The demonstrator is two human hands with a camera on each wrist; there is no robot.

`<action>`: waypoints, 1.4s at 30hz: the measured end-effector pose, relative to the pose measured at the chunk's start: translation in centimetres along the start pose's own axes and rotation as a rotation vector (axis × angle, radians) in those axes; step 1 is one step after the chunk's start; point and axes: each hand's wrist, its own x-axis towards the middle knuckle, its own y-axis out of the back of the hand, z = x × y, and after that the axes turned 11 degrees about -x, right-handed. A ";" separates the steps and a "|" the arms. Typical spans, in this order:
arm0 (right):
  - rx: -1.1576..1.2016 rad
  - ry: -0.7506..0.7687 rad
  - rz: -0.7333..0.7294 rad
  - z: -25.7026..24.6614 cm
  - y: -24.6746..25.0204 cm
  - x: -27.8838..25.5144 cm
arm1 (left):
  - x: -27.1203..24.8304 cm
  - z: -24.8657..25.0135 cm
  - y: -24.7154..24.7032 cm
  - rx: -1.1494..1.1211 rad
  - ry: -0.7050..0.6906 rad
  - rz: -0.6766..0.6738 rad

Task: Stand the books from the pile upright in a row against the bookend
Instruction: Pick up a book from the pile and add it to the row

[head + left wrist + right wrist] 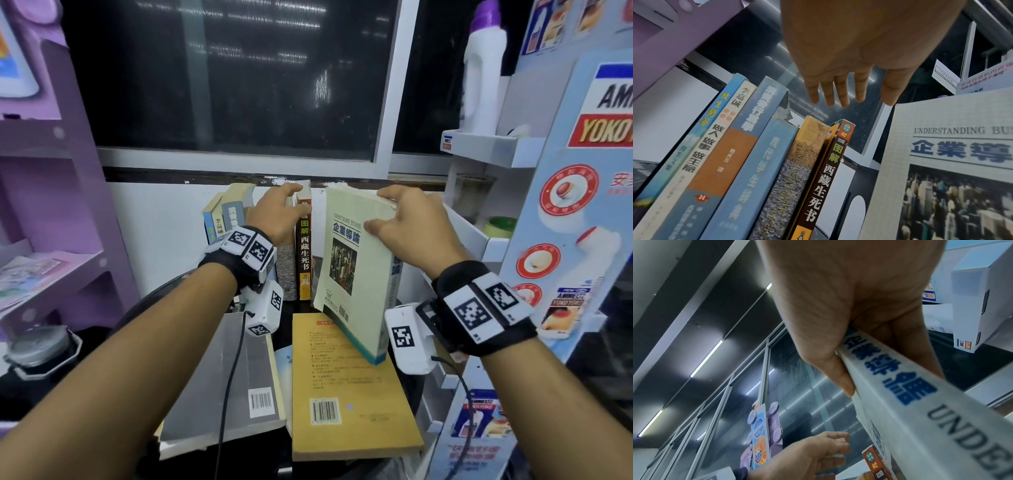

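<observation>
My right hand (382, 212) grips the top corner of a pale green book (356, 270) titled Understanding Business. The book is tilted, and its lower corner rests on a yellow book (342, 394) lying flat. Its spine (910, 394) fills the right wrist view. Several books (760, 162) stand in a row that leans left, ending in a brown-spined book (304, 253). My left hand (291, 198) reaches over their tops with straight fingers (840, 95). A black plate with an arched cut-out (851, 181), apparently the bookend, stands right of the brown book. A grey book (239, 377) lies flat at the left.
A purple shelf unit (51, 205) stands at the left and a white and blue display stand (565, 205) with a white bottle (483, 68) at the right. A dark window is behind the row. A lidded metal jar (37, 346) sits at the near left.
</observation>
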 end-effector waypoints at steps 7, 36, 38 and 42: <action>-0.054 -0.026 0.022 0.2 -2.3 2.6 | 1.8 -1.4 -0.8 0.106 -0.002 -0.009; -0.160 -0.104 0.070 1.2 -14.2 14.7 | 6.5 -6.7 -0.8 0.022 -0.195 -0.138; -0.167 -0.105 0.067 1.1 -14.8 15.2 | 6.6 -6.7 -0.9 0.032 -0.201 -0.141; -0.143 -0.099 0.045 1.0 -15.6 15.5 | 6.7 -6.9 -1.0 0.032 -0.215 -0.129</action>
